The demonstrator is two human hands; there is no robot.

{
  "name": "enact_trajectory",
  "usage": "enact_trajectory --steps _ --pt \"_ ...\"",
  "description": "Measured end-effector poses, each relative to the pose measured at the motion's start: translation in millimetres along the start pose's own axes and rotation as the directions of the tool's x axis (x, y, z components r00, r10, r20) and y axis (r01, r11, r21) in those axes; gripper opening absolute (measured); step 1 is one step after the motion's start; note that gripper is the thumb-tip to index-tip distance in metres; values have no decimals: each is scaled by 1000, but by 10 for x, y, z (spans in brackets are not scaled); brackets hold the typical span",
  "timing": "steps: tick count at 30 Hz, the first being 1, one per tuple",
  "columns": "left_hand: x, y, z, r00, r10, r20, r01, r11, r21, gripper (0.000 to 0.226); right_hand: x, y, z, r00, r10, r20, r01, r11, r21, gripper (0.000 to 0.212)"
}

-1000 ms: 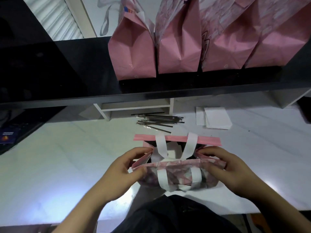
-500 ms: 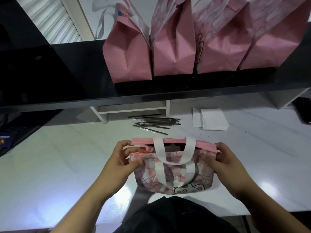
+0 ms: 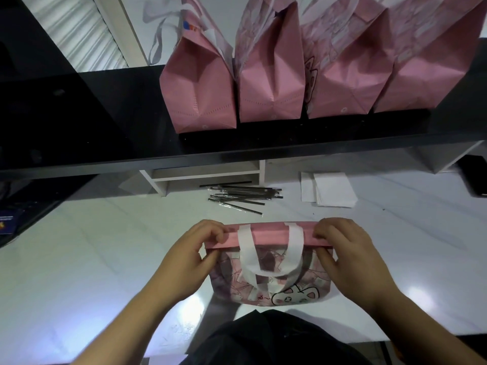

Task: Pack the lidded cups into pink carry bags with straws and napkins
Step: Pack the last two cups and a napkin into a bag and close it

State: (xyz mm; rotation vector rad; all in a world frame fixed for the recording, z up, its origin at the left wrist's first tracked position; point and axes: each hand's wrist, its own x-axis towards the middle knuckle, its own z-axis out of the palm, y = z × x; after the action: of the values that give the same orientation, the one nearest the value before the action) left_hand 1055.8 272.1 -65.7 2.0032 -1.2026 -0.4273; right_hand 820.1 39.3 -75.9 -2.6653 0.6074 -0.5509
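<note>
A pink carry bag [image 3: 271, 272] with white handles and a cartoon print stands on the white counter near its front edge. Its pink top rims are pressed together. My left hand [image 3: 192, 254] pinches the left end of the rim. My right hand [image 3: 345, 254] pinches the right end. What is inside the bag is hidden. A bundle of dark wrapped straws [image 3: 242, 194] lies behind the bag, with a stack of white napkins [image 3: 332, 189] to the right of it.
Several filled pink bags [image 3: 271, 83] stand in a row on a black shelf [image 3: 105, 143] above the counter. A white shelf unit [image 3: 205, 173] sits under it. A dark object [image 3: 474, 177] lies at the right edge.
The bag's mouth was open between my hands; both hands moved up along the rim and pressed the two sides together, so the top is now closed.
</note>
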Motion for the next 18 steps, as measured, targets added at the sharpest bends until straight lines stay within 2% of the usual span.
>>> enact_trajectory --steps 1,5,8,11,14,16,18 --pt "-1 -5 12 999 35 11 -36 999 30 43 -11 14 10 999 -44 -7 43 998 -40 25" --pt "3 -60 -6 994 107 38 -112 983 145 14 -63 70 7 990 -135 -39 131 987 -94 14" --pt "18 -70 27 986 164 31 -167 960 226 27 -71 51 -2 991 -131 -33 129 990 -53 4" --pt "54 -14 39 981 182 67 -194 941 279 34 -26 11 -2 996 -89 2 89 996 -12 18" --pt "118 49 -1 974 177 143 -216 916 337 43 41 -9 -25 994 -85 65 89 994 -70 20" --pt "182 145 -1 967 178 182 -238 887 395 41 98 -47 -47 991 -90 98 99 990 -97 17" --pt "265 269 16 964 173 202 -243 878 412 29 162 -134 -47 983 -121 140 137 984 -110 14"
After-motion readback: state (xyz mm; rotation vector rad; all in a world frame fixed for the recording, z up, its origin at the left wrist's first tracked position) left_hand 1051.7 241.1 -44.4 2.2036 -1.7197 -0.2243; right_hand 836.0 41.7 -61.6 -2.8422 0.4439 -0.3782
